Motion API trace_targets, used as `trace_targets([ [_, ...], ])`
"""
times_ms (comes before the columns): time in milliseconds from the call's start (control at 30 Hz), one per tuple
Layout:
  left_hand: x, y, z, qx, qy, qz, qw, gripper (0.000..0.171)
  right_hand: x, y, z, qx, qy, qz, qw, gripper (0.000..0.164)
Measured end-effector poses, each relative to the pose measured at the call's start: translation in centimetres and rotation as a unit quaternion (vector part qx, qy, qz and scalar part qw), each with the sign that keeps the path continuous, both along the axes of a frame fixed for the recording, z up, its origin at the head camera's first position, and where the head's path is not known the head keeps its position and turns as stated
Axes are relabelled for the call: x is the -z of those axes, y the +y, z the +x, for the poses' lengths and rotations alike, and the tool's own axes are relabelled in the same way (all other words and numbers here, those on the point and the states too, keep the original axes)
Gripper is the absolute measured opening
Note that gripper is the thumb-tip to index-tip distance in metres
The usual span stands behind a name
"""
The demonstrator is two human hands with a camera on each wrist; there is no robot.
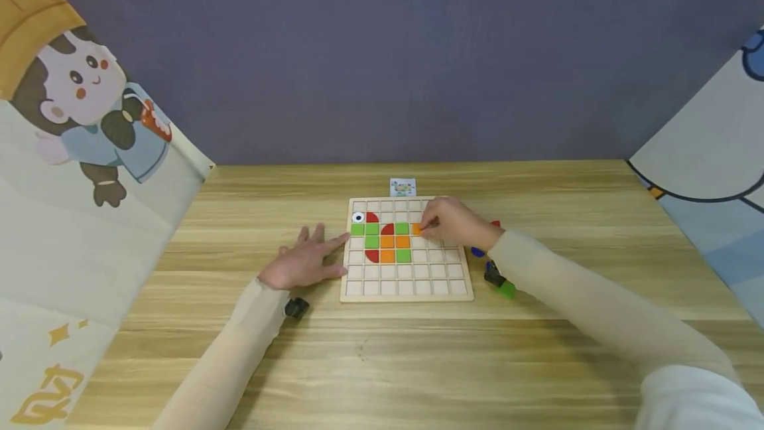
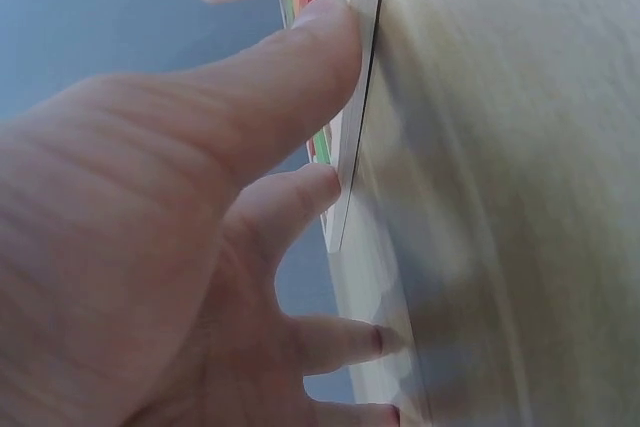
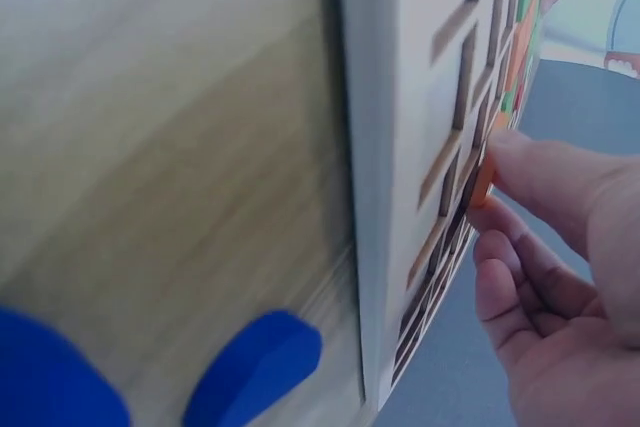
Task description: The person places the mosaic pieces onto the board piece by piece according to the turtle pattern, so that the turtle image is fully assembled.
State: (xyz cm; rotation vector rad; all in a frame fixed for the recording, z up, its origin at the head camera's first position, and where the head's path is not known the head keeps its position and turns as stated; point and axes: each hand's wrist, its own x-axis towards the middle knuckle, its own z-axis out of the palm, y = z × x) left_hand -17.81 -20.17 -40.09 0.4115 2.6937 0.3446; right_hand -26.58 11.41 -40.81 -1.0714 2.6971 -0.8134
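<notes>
A wooden grid board (image 1: 370, 289) lies on the table, with green, orange and red tiles and a white eye tile (image 1: 358, 217) in its upper left cells. My right hand (image 1: 450, 221) is over the board's upper right part. Between thumb and forefinger it pinches an orange square tile (image 3: 484, 179), which is at a cell in the second row of tiles. With fingers spread, my left hand (image 1: 304, 261) lies at the board's left side. Its thumb and forefinger touch the board's edge in the left wrist view, and other fingertips rest on the table.
Behind the board lies a small picture card (image 1: 402, 187). Loose pieces are right of the board, partly hidden by my right arm: a blue piece (image 1: 477, 252), a green one (image 1: 507, 289) and a red one (image 1: 495, 223). A dark wall (image 1: 418, 85) stands behind the table.
</notes>
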Motion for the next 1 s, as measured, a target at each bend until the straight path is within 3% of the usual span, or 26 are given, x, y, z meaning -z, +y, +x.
trace_targets([
  [600,-0.1,0.0,0.1,0.002,-0.002,-0.001,1.0,0.074,-0.6,-0.5,0.3,-0.02,-0.013,0.016,1.0,0.008],
  [867,-0.3,0.1,0.1,0.003,-0.004,0.001,1.0,0.073,-1.1,2.2,1.5,0.004,-0.019,0.016,1.0,0.016],
  [1000,-0.4,0.0,0.2,-0.001,-0.008,0.005,1.0,0.073,-1.7,4.4,2.8,0.006,0.003,0.03,1.0,0.017],
])
